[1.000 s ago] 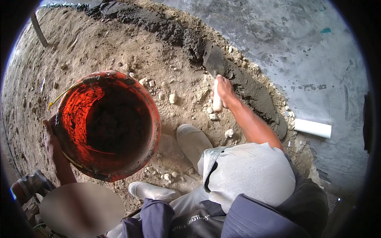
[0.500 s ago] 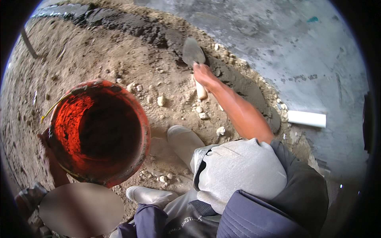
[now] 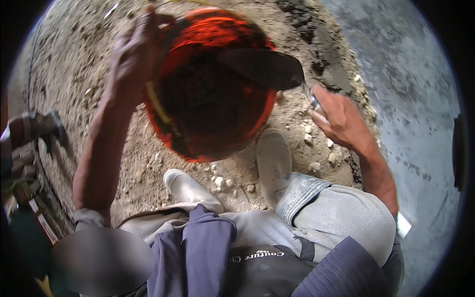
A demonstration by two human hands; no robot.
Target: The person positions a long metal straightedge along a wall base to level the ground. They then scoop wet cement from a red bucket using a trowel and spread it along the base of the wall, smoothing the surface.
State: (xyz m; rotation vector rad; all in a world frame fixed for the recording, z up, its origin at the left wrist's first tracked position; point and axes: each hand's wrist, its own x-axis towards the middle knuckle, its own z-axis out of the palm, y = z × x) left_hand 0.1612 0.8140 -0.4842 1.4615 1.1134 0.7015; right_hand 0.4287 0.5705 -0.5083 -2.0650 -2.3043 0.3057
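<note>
My right hand (image 3: 339, 116) is closed round the handle of a trowel (image 3: 277, 69). The trowel's dark blade reaches over the mouth of an orange bucket (image 3: 208, 148), which is tilted so that I look down into it. Dark material is inside, too shadowed to make out fully. My left hand (image 3: 136, 57) is at the bucket's left rim and grips it, though its fingers are partly dark and blurred. A thin yellow handle (image 3: 166, 111) hangs along the bucket's left side.
Sandy soil with small stones (image 3: 220, 182) surrounds my two boots (image 3: 274, 161). A strip of dark wet mortar (image 3: 334, 72) runs beside a smooth grey concrete floor (image 3: 413, 123) on the right. Another person's foot (image 3: 42, 128) shows at the left, above some clutter.
My right hand has brought the trowel from the mortar strip back over the bucket. The view has shifted, so the bucket now appears higher and farther right, with my left hand still at its rim.
</note>
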